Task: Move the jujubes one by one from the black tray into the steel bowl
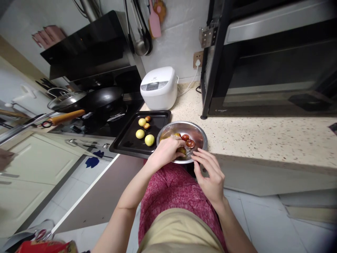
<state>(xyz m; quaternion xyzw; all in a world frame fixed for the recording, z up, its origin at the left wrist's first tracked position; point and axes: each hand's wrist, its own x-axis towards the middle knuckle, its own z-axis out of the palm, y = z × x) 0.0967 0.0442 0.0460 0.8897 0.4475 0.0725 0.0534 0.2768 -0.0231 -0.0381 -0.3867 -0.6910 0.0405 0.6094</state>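
You have room to pass rightward over the speckled beige stone counter, in front of the large black glass-fronted oven. Behind and left of the round steel bowl, the white rounded rice cooker blocks you; leftward, the black rectangular baking tray does.

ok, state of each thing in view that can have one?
Metal bowl: upright, holds reddish fruits
Left hand: fingers in bowl, grip unclear
Right hand: open, by bowl rim
Black tray: flat, holds yellow fruits and brown fruits
Rice cooker: lid shut
Glass lid: on, at the stove
Wok: uncovered
Black appliance: door looks shut
Plug: in wall socket
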